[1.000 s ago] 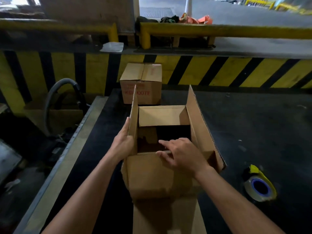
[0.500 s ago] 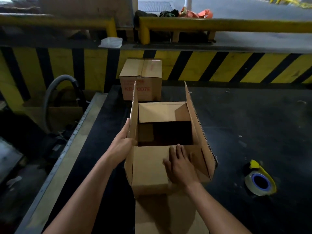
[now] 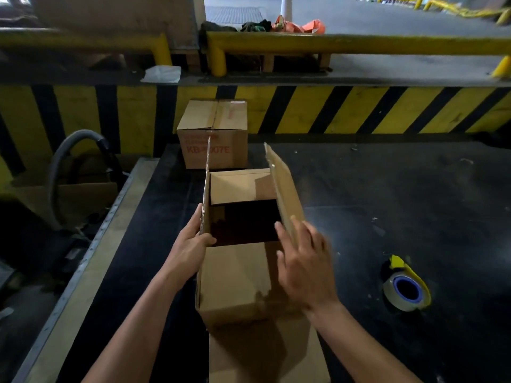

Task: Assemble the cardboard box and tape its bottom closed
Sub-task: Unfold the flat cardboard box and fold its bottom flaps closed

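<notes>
Sitting on the matte black table (image 3: 387,203), the brown cardboard box (image 3: 235,277) has its side flaps up. Left hand (image 3: 190,250) pinches the left flap (image 3: 206,194) by its corrugated edge. Right hand (image 3: 304,264) lays straight fingers (image 3: 311,232) against the right flap (image 3: 282,183).

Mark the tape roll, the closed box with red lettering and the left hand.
tape roll (image 3: 389,294): head view, wound tape left of the blue core.
closed box (image 3: 235,145): head view, lettered front face.
left hand (image 3: 190,247): head view, back of the hand, which grips the open box (image 3: 235,280).
</notes>
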